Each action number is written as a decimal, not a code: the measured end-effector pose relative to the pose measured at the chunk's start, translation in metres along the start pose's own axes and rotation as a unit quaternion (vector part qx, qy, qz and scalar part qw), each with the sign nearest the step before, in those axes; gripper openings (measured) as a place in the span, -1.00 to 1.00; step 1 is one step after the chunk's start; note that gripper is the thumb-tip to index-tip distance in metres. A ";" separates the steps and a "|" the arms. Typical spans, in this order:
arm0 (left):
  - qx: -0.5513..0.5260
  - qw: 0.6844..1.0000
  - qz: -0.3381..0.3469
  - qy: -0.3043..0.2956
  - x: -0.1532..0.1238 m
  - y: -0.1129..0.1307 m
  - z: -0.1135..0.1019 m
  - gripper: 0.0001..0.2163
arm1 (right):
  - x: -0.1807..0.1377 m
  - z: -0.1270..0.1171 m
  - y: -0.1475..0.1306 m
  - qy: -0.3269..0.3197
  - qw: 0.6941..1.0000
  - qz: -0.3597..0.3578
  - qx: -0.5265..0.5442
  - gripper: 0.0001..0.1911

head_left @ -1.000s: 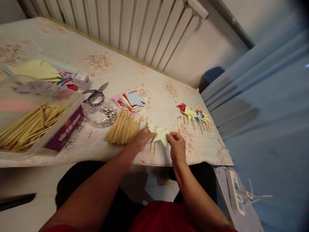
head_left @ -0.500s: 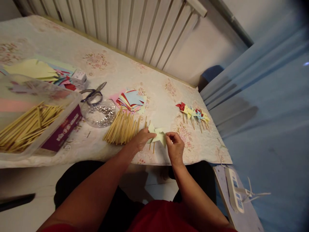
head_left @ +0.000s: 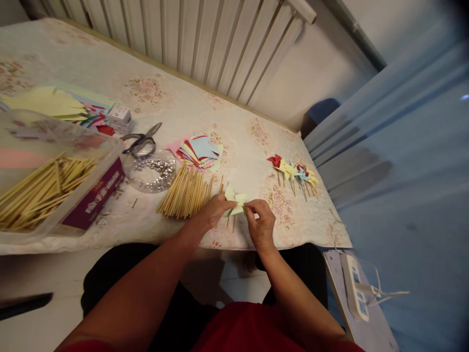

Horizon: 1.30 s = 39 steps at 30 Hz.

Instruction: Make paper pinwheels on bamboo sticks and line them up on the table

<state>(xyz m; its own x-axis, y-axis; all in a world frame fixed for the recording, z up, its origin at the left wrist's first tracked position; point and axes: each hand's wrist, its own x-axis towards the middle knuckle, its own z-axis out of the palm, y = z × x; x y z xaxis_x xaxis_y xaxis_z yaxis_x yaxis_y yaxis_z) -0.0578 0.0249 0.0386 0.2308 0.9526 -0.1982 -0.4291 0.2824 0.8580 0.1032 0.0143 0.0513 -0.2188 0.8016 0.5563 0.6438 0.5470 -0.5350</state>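
Note:
A pale green paper pinwheel (head_left: 230,194), partly folded, is held between my two hands above the table's front edge. My left hand (head_left: 213,210) grips it from the left, with the thumb pressed onto its middle. On the other side my right hand (head_left: 261,219) pinches a paper tip at the pinwheel's right, close to the centre. A few thin wooden sticks (head_left: 234,224) lie under the paper. Just left of my left hand is a row of many wooden sticks (head_left: 185,193). Behind it lies a stack of cut coloured paper (head_left: 200,151).
A round clear dish of shiny pins (head_left: 157,176) and scissors (head_left: 141,142) lie left of the sticks. Further left stands a clear plastic box (head_left: 110,146) with more sticks. Several pinwheels on sticks (head_left: 289,171) lie at the right. A power strip (head_left: 355,288) rests beside the table.
My right hand has moved left, bringing the pinwheel's right-hand paper tip in toward the centre. My left hand stays in place, holding the paper.

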 end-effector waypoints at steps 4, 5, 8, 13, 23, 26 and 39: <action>-0.010 1.000 0.002 0.007 -0.002 0.002 0.002 -0.87 | -0.001 0.002 0.003 -0.003 1.000 -0.007 -0.021 -0.84; -0.010 1.000 0.001 0.011 -0.002 0.002 0.002 -0.87 | -0.002 0.003 0.004 -0.004 1.000 -0.010 -0.028 -0.83; -0.014 1.000 -0.005 0.018 -0.002 0.004 0.004 -0.90 | -0.002 0.004 0.006 -0.012 0.998 -0.024 -0.050 -0.81; -0.041 0.999 -0.024 0.014 -0.003 0.008 0.006 -0.90 | -0.002 0.005 0.008 -0.017 0.995 -0.047 -0.083 -0.79; -0.037 0.999 -0.020 -0.010 0.004 -0.002 0.002 -0.78 | -0.002 0.006 0.009 -0.013 0.992 -0.074 -0.104 -0.74; -0.034 0.999 -0.016 -0.007 0.003 0.000 0.003 -0.78 | -0.003 0.006 0.009 -0.020 0.991 -0.070 -0.112 -0.72; 0.053 0.998 -0.001 0.038 0.001 -0.004 -0.002 -0.79 | -0.004 0.009 0.007 -0.030 0.987 -0.062 -0.148 -0.72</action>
<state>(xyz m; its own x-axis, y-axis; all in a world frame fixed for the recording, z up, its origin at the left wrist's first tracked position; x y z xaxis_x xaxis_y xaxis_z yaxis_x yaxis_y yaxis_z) -0.0572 0.0249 0.0337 0.1632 0.9588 -0.2324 -0.3324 0.2752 0.9021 0.1020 0.0168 0.0398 -0.3466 0.7513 0.5616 0.7940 0.5538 -0.2508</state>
